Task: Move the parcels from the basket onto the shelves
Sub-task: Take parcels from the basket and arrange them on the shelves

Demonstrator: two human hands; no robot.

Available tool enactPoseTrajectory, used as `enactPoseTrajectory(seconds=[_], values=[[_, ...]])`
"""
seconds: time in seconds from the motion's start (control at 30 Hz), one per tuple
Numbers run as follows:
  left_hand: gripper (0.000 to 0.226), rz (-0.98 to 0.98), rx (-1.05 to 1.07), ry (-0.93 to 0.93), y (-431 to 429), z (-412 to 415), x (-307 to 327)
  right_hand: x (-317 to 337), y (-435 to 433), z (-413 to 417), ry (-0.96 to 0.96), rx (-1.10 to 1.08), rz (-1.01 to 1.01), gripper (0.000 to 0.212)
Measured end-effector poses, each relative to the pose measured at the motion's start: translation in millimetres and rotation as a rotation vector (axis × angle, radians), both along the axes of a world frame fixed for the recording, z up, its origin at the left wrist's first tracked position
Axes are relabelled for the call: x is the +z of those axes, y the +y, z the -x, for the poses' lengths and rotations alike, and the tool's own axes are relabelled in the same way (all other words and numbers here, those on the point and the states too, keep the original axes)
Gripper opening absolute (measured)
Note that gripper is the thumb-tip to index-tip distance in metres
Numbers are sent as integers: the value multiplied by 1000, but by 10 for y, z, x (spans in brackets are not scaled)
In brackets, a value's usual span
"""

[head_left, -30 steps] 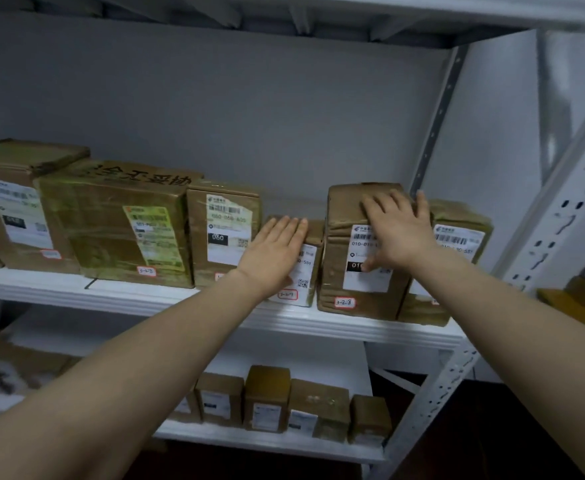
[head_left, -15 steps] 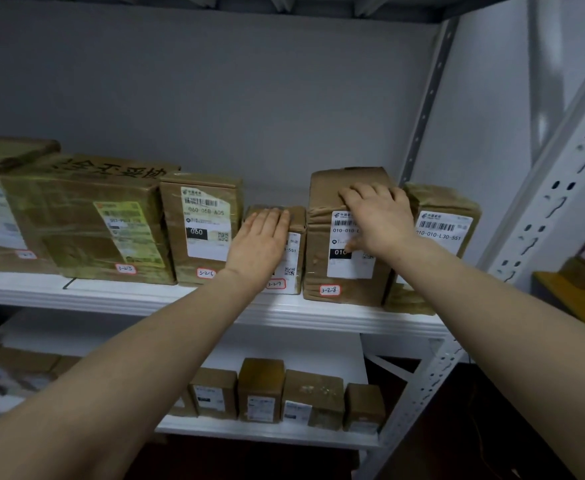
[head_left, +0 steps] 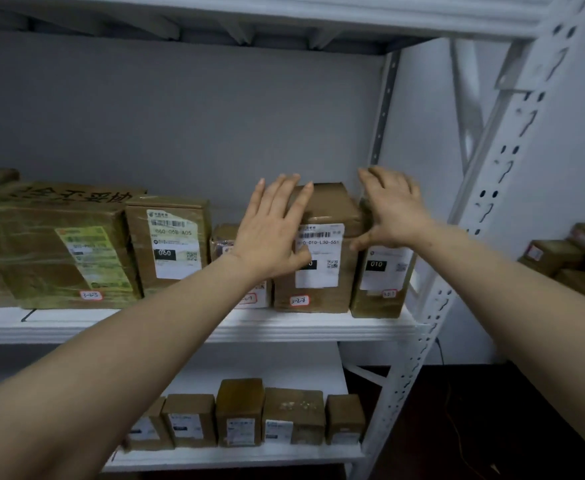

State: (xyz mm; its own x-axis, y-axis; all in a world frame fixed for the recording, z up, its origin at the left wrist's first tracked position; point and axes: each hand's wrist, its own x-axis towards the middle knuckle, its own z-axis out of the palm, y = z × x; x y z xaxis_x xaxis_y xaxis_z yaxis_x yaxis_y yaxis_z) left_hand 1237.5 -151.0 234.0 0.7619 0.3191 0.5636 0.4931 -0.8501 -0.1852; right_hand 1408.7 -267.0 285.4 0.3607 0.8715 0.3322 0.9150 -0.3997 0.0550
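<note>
We note both forearms reaching forward to the middle shelf (head_left: 318,329). The left hand (head_left: 270,233) lies with fingers straight and spread against the upper left front of the brown parcel (head_left: 322,275), its thumb across the label. It clasps nothing. The right hand (head_left: 393,209) is likewise released, fingers spread at the parcel's upper right corner, above the neighbouring parcel (head_left: 383,285). We cannot tell whether it touches either.

The brown parcel stands upright on the middle shelf, second from the right end of the row, close against the boxes on both sides. In our judgement it is placed and the hands are only squaring it or letting go. The basket is out of view, so we cannot state what remains. Larger parcels (head_left: 52,247) fill the row leftward, and small parcels (head_left: 239,410) line the lower shelf (head_left: 235,457).

Condition: taped brown cardboard, top somewhat rumpled, white barcode label on the front, and a small red-edged handwritten tag at the base.
</note>
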Motion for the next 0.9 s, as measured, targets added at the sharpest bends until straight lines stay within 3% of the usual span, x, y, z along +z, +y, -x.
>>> enactPoseTrajectory(seconds=[0.37, 0.6, 0.9], values=[[86, 214, 7, 268, -149, -601, 235, -311, -194, -412, 23, -57, 118, 116], [75, 225, 12, 246, -124, -610, 212, -495, -144, -496, 23, 4, -36, 101], [77, 226, 13, 250, -145, -618, 211, -516, -49, -505, 47, -6, -44, 98]])
